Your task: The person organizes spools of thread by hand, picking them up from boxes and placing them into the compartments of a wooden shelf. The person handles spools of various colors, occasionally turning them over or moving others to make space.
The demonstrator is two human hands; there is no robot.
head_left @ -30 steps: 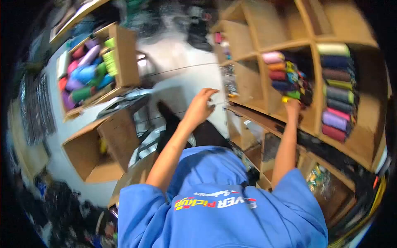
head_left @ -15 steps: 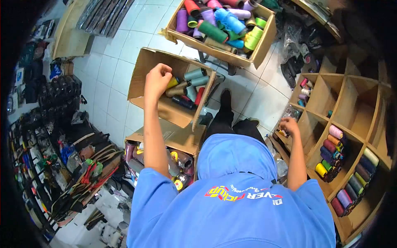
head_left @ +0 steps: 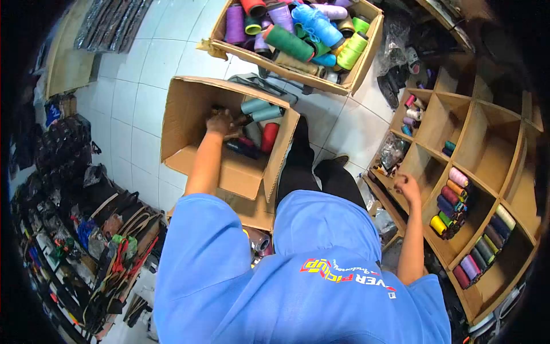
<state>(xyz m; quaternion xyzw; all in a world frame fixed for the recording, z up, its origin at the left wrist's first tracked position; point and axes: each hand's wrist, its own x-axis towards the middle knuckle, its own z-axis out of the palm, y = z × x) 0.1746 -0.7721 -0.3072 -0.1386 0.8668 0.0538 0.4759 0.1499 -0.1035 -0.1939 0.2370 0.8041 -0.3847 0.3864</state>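
My left hand (head_left: 219,122) reaches down into an open cardboard box (head_left: 186,126) in the middle of the view. Thread spools lie around it: grey-green ones (head_left: 264,110), a red one (head_left: 270,137) and a dark one (head_left: 243,148). Its fingertips are in shadow among the spools, so I cannot make out whether they grip one. On the right, my right hand (head_left: 408,188) hangs by the front edge of a wooden shelf (head_left: 458,155). Its fingers are loosely curled in, with nothing visible in them.
A fuller cardboard box (head_left: 220,43) of coloured spools stands at the top. Spools (head_left: 450,200) lie in rows in the shelf's compartments. Another box (head_left: 252,217) sits below the middle one. Straps and bags (head_left: 114,229) are piled at the left.
My left hand has gone from above the box down in among the spools. The yellow spool beside it is no longer visible. My right hand has curled in more, and the view has shifted.
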